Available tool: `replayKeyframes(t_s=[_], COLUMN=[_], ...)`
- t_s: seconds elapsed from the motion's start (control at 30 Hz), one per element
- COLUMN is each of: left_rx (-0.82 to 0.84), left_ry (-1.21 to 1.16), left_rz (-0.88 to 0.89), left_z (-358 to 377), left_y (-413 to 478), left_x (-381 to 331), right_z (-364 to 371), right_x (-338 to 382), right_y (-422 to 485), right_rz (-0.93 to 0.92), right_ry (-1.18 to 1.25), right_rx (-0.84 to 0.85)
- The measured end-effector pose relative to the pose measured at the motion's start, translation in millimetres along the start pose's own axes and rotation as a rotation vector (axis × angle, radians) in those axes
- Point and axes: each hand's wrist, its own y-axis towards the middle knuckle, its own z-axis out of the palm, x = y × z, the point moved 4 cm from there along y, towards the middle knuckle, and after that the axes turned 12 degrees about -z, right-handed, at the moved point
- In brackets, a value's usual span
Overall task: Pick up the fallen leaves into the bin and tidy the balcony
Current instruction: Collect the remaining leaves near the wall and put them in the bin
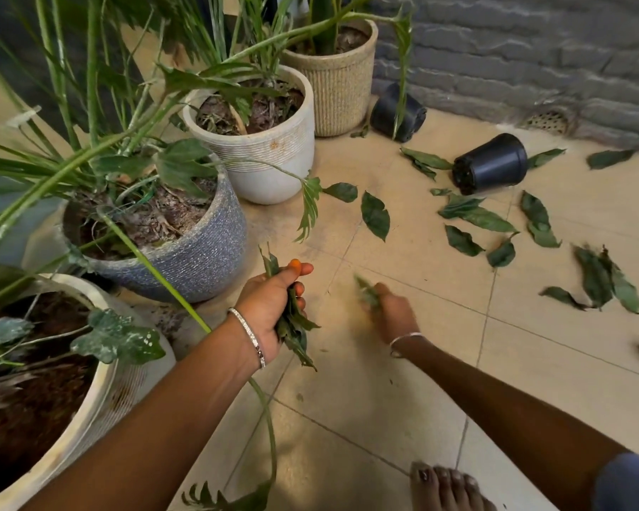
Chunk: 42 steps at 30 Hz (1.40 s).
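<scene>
Fallen dark green leaves [375,215] scattered on beige tiled floor [384,392], mostly right side, around tipped black plastic pot [491,164]. Left hand [266,307] has fingers curled tight round bunch of green leaves [294,328], thumb up, near blue-grey ribbed planter [200,252]. Right hand [395,315] low over floor, motion-blurred, fingers closed on single green leaf [366,291]. Second black pot [397,112] lies near grey brick wall [513,49].

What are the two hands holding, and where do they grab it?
The left hand grips a bunch of leaves round its middle, ends poking out above and below. The right hand seems to pinch one leaf; which part is too blurred to tell.
</scene>
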Motion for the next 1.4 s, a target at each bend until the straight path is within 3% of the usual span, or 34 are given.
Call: replayKeyframes(t_s=[0.07,0.13,0.37,0.5,0.63,0.7,0.87,0.93,1.03,1.27,1.4], left_rx=[0.014,0.023,0.015,-0.008,-0.028,-0.033,-0.043,-0.053,-0.057,-0.061,-0.071], left_ry=[0.012,0.024,0.046,0.049,0.04,0.036,0.049,0.051,0.058,0.094,0.092], left_rz=[-0.004,-0.009,-0.001,0.01,0.003,0.005,0.012,0.013,0.021,0.032,0.037], left_z=[6,12,18,9,1,-2,-12,-16,-16,-18,-23], left_y=[1,3,9,12,12,10,7,6,3,-2,-5], left_x=[3,6,2,-1,-1,-3,-5,-6,-6,-7,-9], right_z=[-34,-53,-39,-29,-20,-23,-33,-38,-45,-34,-5], right_x=[-23,-39,-36,-31,-31,-34,-41,-44,-55,-41,-1], right_y=[4,10,30,28,25,24,5,2,4,2,-15], right_rz=[0.139,0.227,0.246,0.214,0.144,0.214,0.414,0.465,0.509,0.448,0.374], right_ry=[0.096,0.102,0.134,0.036,-0.163,-0.035,0.763,0.877,0.848,0.737,0.771], right_rx=[-0.205,-0.249,-0.088,-0.101,0.005,-0.009,-0.238,-0.307,-0.366,-0.271,-0.009])
